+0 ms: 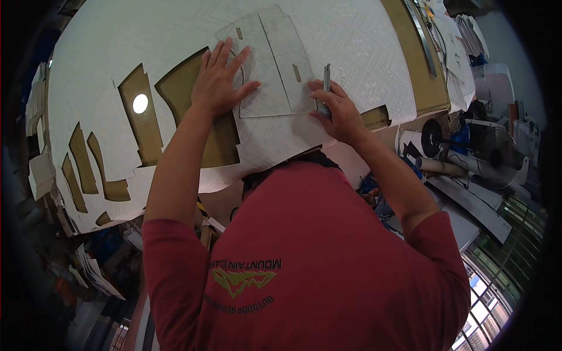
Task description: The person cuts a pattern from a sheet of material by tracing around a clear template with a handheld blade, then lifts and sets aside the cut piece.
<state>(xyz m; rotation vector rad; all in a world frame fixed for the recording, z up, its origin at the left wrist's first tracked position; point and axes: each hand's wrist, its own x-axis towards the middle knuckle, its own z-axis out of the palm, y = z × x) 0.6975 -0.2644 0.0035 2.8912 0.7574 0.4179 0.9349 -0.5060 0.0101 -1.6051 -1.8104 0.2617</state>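
My left hand (216, 82) lies flat with fingers spread, across the left edge of a pale pattern template (272, 88). The template has a dark line down its middle and two small slots, and rests on white patterned sheet material (345, 35). At the template's right edge, my right hand (339, 111) is closed around a slim silver utility knife (326, 88), its narrow end pointing away from me. Fingertips of this hand touch the template's edge. The knife's lower part is partly hidden by the thumb and palm.
Left of my hands, several cut-out openings (140, 126) expose the brown board beneath. A long metal ruler (424, 44) lies at the table's right side, near papers (468, 35). A fan (497, 155) and a cardboard tube (439, 167) stand lower right.
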